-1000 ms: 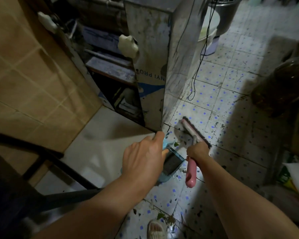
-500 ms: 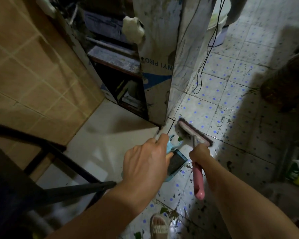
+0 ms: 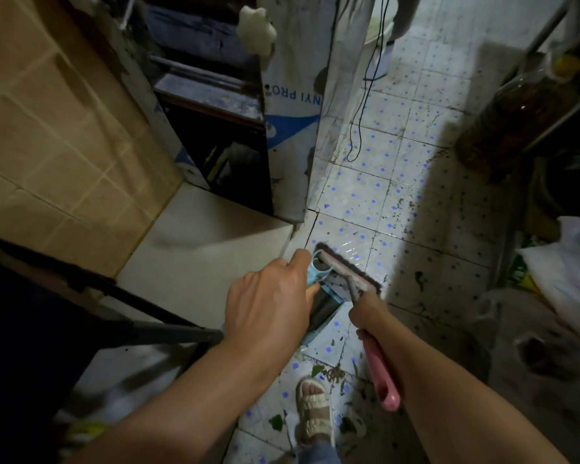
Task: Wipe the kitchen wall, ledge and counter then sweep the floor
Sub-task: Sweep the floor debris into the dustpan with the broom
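At the far left a tan tiled wall (image 3: 47, 135) runs down to a pale raised step (image 3: 208, 249), with a dark metal chair frame (image 3: 121, 306) crossing in front of it. Behind the step stands a grimy open cabinet (image 3: 215, 105) whose white side panel (image 3: 295, 95) carries upside-down blue lettering; a black cord (image 3: 362, 105) hangs beside it down to the floor.

The left hand (image 3: 268, 309) is curled round the light-blue handle of a dustpan (image 3: 322, 303), thumb and fingers closed on it, holding the pan against the edge of the step on the floor (image 3: 399, 202), which is white tile with blue dots and scattered dark debris. Just to its right, the brush (image 3: 345, 269) has its dark bristle head on the tiles at the mouth of the dustpan; the right hand (image 3: 365, 313) grips its pink handle, which sticks out back past the wrist.

Below, a foot in a cream sandal (image 3: 315, 413) stands among green leaf scraps. At the right edge sits what looks like a large brown glass jar (image 3: 523, 112), dim in shadow, and white plastic bags (image 3: 570, 269) lie lower down.
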`<control>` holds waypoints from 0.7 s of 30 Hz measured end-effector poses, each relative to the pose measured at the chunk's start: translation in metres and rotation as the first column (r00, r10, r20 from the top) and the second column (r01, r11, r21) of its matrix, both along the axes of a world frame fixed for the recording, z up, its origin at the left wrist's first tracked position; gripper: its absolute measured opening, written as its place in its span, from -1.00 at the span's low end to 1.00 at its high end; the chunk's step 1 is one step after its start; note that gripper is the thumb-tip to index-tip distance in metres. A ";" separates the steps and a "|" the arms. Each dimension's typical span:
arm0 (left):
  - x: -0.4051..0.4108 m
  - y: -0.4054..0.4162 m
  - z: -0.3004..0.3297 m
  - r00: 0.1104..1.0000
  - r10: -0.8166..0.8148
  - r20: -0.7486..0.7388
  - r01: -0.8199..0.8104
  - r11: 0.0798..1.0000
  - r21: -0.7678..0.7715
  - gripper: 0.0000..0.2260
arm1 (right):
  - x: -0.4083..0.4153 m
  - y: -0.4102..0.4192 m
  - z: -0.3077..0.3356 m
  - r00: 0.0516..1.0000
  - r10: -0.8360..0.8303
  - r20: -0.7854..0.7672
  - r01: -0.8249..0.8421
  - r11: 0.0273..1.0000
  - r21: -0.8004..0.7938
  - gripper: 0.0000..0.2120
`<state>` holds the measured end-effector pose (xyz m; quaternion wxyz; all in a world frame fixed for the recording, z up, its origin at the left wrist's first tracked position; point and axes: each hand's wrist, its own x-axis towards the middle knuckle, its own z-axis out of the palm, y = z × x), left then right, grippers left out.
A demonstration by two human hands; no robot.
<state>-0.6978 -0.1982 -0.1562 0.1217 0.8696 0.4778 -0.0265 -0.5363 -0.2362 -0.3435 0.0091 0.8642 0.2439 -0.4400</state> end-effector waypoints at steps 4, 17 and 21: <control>-0.028 -0.020 0.007 0.999 -0.039 0.005 0.038 0.999 0.009 -0.74 | -0.034 -0.032 0.010 0.999 0.043 0.032 -0.043 0.999 -0.018 -0.41; -0.105 -0.071 0.018 0.990 -0.140 0.027 0.139 0.990 0.030 -0.75 | -0.113 -0.104 0.034 0.997 -0.010 0.079 0.009 1.000 0.020 -0.59; -0.095 -0.076 0.025 0.985 -0.167 0.041 0.166 0.986 0.029 -0.76 | -0.104 -0.109 0.038 0.988 -0.133 0.080 0.131 0.991 0.026 -0.60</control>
